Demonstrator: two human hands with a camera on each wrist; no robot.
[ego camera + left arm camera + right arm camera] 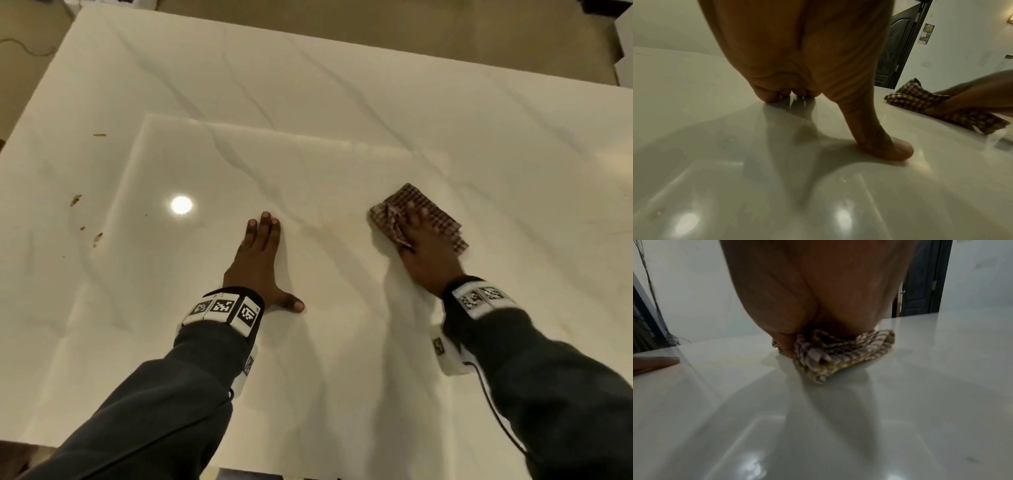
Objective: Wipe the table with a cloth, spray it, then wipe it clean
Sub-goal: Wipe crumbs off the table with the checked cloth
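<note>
A white marble-look table (308, 102) fills the head view. My right hand (424, 246) lies flat on a folded brown checked cloth (442, 219) at the right of centre and presses it onto the top. In the right wrist view the cloth (838, 356) is bunched under the right hand (818, 288), with the thumb beside its left edge. My left hand (274, 263) rests flat on the bare table a little to the left, fingers straight and thumb spread. The left wrist view shows the left hand (818, 65), the cloth (910, 95) and the right hand (972, 97).
Brown crumbs (97, 238) and a smear (76, 199) lie near the table's left edge. A ceiling light reflects as a bright spot (181, 205). Beyond the far edge is tan floor (411, 27). A dark door (896, 48) stands behind the table.
</note>
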